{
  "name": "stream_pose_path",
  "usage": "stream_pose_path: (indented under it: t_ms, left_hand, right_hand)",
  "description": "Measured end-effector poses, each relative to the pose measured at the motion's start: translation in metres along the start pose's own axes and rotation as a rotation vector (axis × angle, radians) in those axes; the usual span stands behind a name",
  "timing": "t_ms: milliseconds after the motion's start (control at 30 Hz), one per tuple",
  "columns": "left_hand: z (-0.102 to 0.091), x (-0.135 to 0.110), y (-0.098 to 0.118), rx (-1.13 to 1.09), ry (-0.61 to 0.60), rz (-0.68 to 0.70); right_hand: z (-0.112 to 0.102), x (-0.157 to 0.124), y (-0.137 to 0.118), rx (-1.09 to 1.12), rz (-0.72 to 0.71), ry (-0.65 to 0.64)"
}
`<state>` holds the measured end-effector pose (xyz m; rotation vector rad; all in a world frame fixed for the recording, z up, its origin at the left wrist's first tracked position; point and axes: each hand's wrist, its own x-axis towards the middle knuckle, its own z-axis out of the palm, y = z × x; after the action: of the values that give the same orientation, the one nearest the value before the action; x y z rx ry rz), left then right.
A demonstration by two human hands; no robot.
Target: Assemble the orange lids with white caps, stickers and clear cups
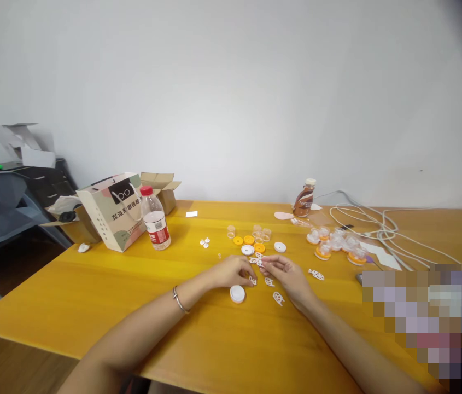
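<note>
My left hand (pixel 233 272) has its fingertips closed on a small white openwork plastic piece (pixel 252 280) at the tabletop. Thumb and fingers of my right hand (pixel 288 273) are pinched at another white piece (pixel 259 262), partly hidden by them. More openwork pieces (pixel 278 298) lie around both hands, one of them (pixel 316 274) farther right. A white round cap (pixel 237 294) sits just below my left hand. Beyond the hands are white discs (pixel 247 250), yellow rings (pixel 249 239) and clear plastic cylinders (pixel 257 230).
A water bottle (pixel 156 221) and a paper bag (pixel 111 213) stand at left, cardboard box (pixel 167 194) behind. At right are clear-topped orange-based parts (pixel 323 251), white cables (pixel 395 230) and a brown drink bottle (pixel 304 198). Three white knobs (pixel 205 245) lie left of the hands.
</note>
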<state>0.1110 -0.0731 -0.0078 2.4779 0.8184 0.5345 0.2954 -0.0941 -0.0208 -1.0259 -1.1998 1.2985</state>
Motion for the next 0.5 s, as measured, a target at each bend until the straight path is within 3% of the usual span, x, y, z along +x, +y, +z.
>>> stream_pose_path:
  t_ms: [167,333,500]
  left_hand:
    - [0.011,-0.002,0.001,-0.024,0.168,-0.063]
    - [0.005,-0.01,0.005,-0.341,0.351,-0.155]
    - [0.002,-0.01,0.006,-0.6,0.308,-0.145]
  right_hand:
    - [0.003,-0.004,-0.003,0.018,0.003,-0.021]
    - [0.003,-0.004,0.001,-0.014,0.018,-0.069]
    - [0.004,-0.006,0.003,-0.06,0.042,-0.125]
